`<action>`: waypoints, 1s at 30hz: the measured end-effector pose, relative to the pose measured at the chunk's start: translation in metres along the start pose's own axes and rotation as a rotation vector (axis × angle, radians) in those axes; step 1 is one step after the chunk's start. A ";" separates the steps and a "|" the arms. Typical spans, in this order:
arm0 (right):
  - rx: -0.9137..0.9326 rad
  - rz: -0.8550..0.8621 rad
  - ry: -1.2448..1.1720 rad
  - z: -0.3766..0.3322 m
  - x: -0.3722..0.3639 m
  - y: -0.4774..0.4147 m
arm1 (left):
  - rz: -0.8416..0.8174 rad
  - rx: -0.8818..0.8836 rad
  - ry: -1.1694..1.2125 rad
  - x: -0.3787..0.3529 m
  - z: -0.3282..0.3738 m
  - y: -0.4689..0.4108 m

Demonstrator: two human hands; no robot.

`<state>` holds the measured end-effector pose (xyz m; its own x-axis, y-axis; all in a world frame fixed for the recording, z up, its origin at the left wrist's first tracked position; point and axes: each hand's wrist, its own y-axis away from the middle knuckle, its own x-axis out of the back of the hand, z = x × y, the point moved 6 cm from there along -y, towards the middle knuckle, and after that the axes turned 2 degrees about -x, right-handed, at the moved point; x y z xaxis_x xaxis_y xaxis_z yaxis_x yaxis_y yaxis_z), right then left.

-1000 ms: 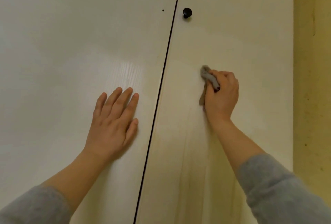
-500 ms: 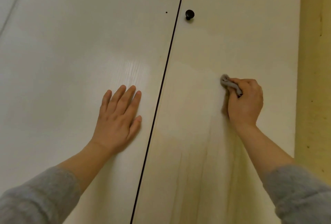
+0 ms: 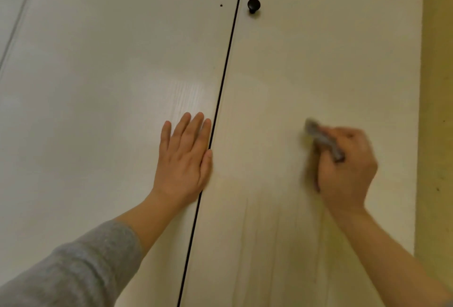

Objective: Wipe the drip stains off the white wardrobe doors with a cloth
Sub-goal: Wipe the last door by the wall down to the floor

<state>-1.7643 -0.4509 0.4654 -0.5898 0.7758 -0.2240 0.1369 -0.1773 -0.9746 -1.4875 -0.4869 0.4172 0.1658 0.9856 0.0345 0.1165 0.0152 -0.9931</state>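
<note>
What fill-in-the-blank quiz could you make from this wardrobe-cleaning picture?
1. The right hand grips a gray ____ against the right door.
2. The left hand lies flat on the ____ door.
3. The round knob on the right door is coloured ____.
4. Faint drip stains run down the door ____ the right hand.
Missing words: cloth; left; black; below.

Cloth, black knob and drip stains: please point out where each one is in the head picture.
cloth (image 3: pixel 323 139), head view, on the middle of the grey folded strip.
black knob (image 3: pixel 253 5), head view, on its round front.
drip stains (image 3: pixel 245 233), head view, on one vertical streak.
</note>
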 end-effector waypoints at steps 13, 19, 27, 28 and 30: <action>0.093 -0.160 -0.071 0.005 -0.015 0.069 | -0.037 0.001 -0.012 -0.001 -0.002 -0.001; -0.094 0.016 0.127 0.050 0.010 -0.034 | -0.057 0.012 -0.015 -0.002 -0.001 0.003; -0.045 0.008 0.087 0.059 -0.003 0.008 | -0.030 0.011 -0.004 -0.002 -0.001 0.000; -0.007 -0.029 0.069 0.052 -0.001 0.034 | -0.035 0.012 -0.008 -0.002 -0.002 0.000; 0.053 -0.133 0.024 0.038 0.009 0.078 | -0.049 0.015 -0.012 -0.002 -0.003 0.000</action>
<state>-1.7894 -0.4805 0.3870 -0.5805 0.8089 -0.0936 0.0167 -0.1031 -0.9945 -1.4852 -0.4889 0.4175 0.1487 0.9855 0.0818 0.1092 0.0659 -0.9918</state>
